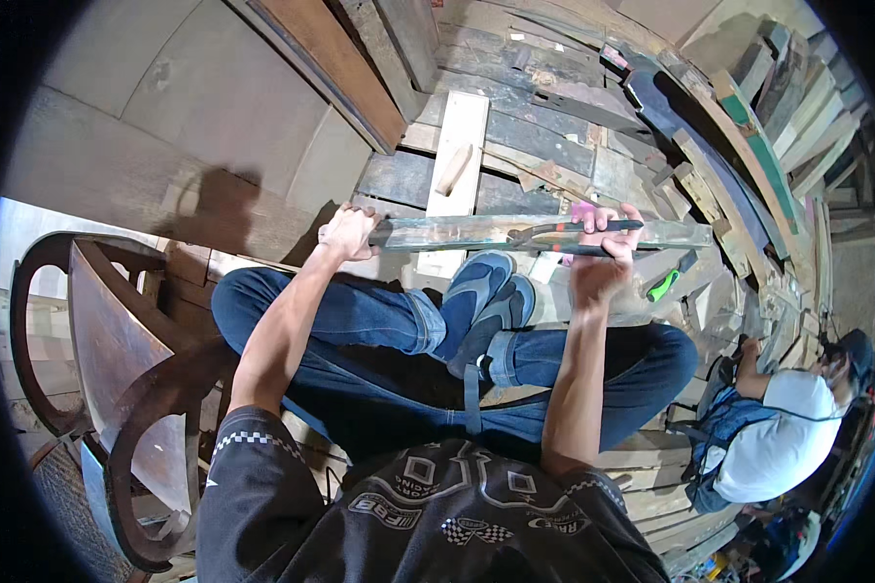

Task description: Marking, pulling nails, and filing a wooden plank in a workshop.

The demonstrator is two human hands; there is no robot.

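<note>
Across my lap lies a long, narrow wooden strip [437,231], roughly level. My left hand [348,233] is closed around its left end. In my right hand [603,243], palm turned up, is a pair of pincers [521,236] with black and red handles. The handles are spread, and the jaws point left, over the strip. Something pink [583,212] shows by the right fingers; I cannot make out what it is. Beyond the strip a pale board [464,117] carries a small wood block [453,170].
A green-handled tool [663,285] lies right of my right hand. Curved dark wooden furniture [136,408] stands at my left. Large panels [194,107] lean at the far left. Stacked timber [797,107] fills the far right. Another person [787,418] sits at the right.
</note>
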